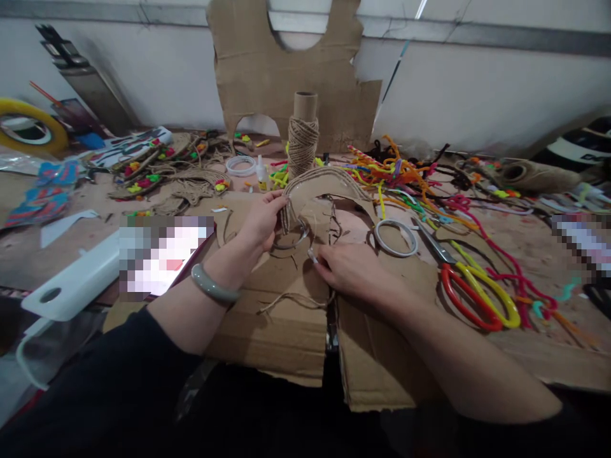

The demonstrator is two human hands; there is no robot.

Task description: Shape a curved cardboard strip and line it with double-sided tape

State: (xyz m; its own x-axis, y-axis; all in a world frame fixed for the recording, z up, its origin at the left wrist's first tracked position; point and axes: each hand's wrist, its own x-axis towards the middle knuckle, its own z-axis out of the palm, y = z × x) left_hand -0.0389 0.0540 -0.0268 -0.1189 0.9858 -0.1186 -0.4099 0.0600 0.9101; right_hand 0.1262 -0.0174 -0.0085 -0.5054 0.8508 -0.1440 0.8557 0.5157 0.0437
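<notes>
My left hand (260,222) pinches the left end of a curved arch of twine (329,175), which is laid in several rows with a pale inner edge. The arch stands tilted above a cardboard sheet (281,337). My right hand (346,267) rests low over the cardboard, fingers curled, with a small whitish tip (312,256) at its fingertips; what it belongs to is hidden. Between the hands lies a thin shiny ring (291,238), partly covered. A loose strand of twine (291,298) lies nearer me on the cardboard.
Red-and-yellow-handled scissors (470,292) and a pale ring (396,237) lie to the right. Behind stand a twine-wound tube (303,137), a small glue bottle (261,175) and a cut cardboard panel (291,76). Colourful cords (391,165) spread right; a lit phone (167,257) lies left.
</notes>
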